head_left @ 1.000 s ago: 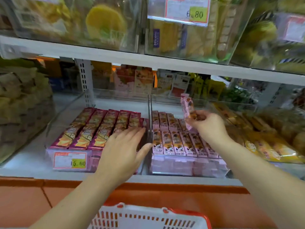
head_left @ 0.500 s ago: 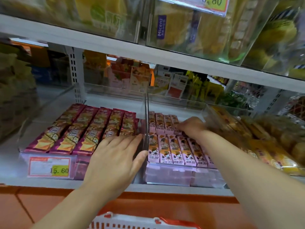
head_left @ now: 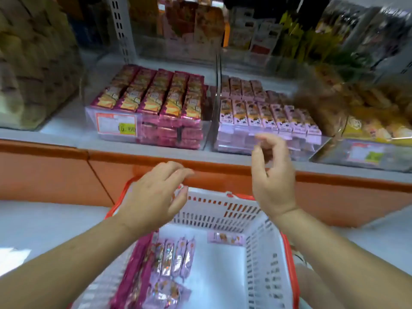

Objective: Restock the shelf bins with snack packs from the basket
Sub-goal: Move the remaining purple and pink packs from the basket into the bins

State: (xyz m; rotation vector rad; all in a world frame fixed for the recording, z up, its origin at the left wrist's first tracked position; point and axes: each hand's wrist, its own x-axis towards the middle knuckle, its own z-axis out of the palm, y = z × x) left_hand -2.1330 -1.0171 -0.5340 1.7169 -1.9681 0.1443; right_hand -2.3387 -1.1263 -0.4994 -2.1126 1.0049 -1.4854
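A white basket [head_left: 263, 246] with a red rim stands below the shelf. Inside it lie light pink snack packs [head_left: 176, 257] and dark magenta packs [head_left: 136, 273] along its left side. On the shelf, a clear left bin [head_left: 156, 134] holds magenta packs [head_left: 160, 94]. The clear right bin [head_left: 267, 146] holds pink packs [head_left: 263, 112]. My left hand [head_left: 153, 197] hovers over the basket's far left corner, fingers straight, holding nothing. My right hand [head_left: 272, 175] is above the basket's far rim, fingers loosely curled, empty.
An orange ledge [head_left: 66, 172] runs under the shelf edge. A price tag [head_left: 116, 126] sits on the left bin's front. Bins of yellow snack bags [head_left: 376, 121] stand to the right, tan bagged goods [head_left: 33, 63] to the left.
Both hands have pulled back from the shelf bins to above the basket. The pink pack my right hand held now lies in the right bin. The view has tilted down.
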